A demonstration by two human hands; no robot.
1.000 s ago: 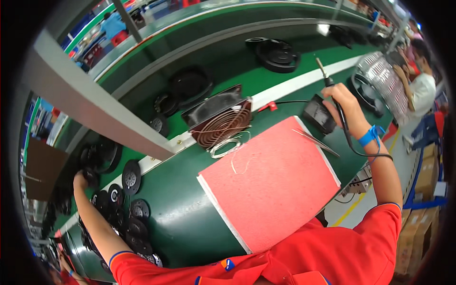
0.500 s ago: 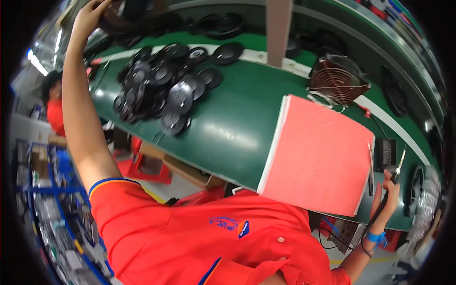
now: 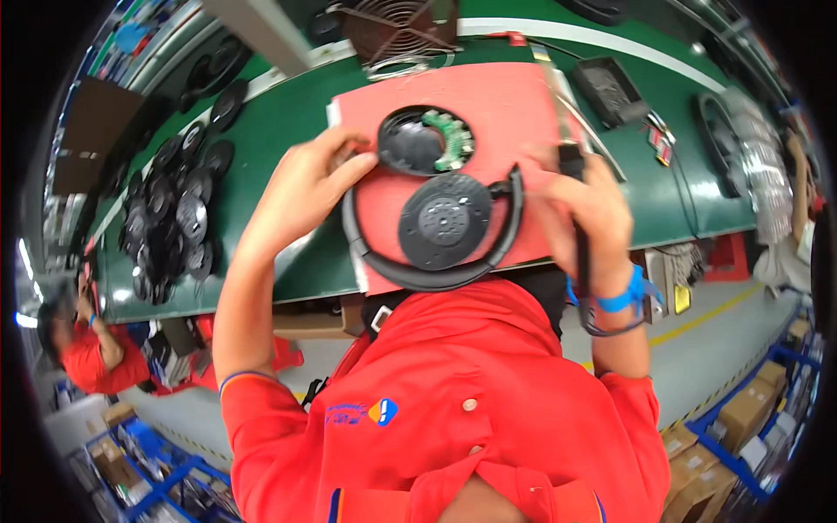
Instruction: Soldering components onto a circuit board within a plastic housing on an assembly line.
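Note:
On the pink mat lies a black round housing with a curved green circuit board inside. Just nearer to me is a black perforated disc, partly ringed by a curved black band. My left hand is at the housing's left edge, thumb and fingers apart, with nothing seen between them; whether the fingertips touch the rim I cannot tell. To the right of the band, my right hand is closed on the black handle of a soldering iron, its cord trailing past my wrist. This hand is partly blurred.
A heap of black discs covers the green bench's left part. Behind the mat stands a brown fan with a wire guard. A black tray is at the right, with clear stacked plastic beyond. A co-worker is far left.
My view has swung left to right, bringing the mat to the middle. My left hand came from the far-left shelf area to the mat, where the housing, disc and band now lie. My right hand moved inward.

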